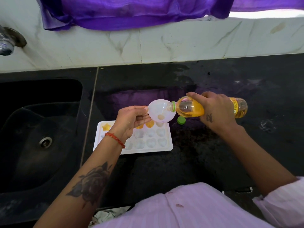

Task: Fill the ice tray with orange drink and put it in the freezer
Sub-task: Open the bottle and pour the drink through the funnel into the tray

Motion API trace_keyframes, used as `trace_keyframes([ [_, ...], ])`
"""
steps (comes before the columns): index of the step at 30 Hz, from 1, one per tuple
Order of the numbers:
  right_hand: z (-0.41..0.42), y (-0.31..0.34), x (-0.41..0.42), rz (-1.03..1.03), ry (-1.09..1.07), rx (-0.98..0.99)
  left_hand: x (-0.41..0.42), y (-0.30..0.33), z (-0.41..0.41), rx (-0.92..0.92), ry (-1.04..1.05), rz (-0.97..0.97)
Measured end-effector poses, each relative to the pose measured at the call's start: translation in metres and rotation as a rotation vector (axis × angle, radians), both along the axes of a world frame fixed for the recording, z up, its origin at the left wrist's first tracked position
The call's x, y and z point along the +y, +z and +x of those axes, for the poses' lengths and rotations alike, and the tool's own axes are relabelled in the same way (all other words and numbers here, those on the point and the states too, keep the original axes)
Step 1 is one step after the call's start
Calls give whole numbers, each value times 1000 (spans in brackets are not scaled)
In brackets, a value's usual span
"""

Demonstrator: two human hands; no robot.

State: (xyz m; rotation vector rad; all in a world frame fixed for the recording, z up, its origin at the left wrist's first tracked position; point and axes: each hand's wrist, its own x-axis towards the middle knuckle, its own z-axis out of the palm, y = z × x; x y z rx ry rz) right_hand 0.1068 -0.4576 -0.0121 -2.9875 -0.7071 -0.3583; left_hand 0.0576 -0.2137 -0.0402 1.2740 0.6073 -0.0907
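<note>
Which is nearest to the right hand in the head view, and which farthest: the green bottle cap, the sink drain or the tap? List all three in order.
Measured from the right hand, which holds the bottle:
1. Green bottle cap, on the counter just left of that hand.
2. Sink drain, in the basin at the left.
3. Tap, on the wall at the far upper left.

The bottle is clear, glossy plastic; the ice tray is smooth white plastic. The counter is dark polished stone, the sink drain shiny metal, the curtain sheer purple cloth.
</note>
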Motion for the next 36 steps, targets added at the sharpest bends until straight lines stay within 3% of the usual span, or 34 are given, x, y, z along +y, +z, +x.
trace_keyframes([
  [10, 1, 2, 1, 23, 7, 14, -1, 3, -2, -6, 14, 12],
  [23, 0, 17, 11, 212, 83, 142, -4, 14, -21, -52, 124, 0],
  [36, -30, 34, 89, 271, 247, 122, 88, 41, -94, -107, 323, 119],
])
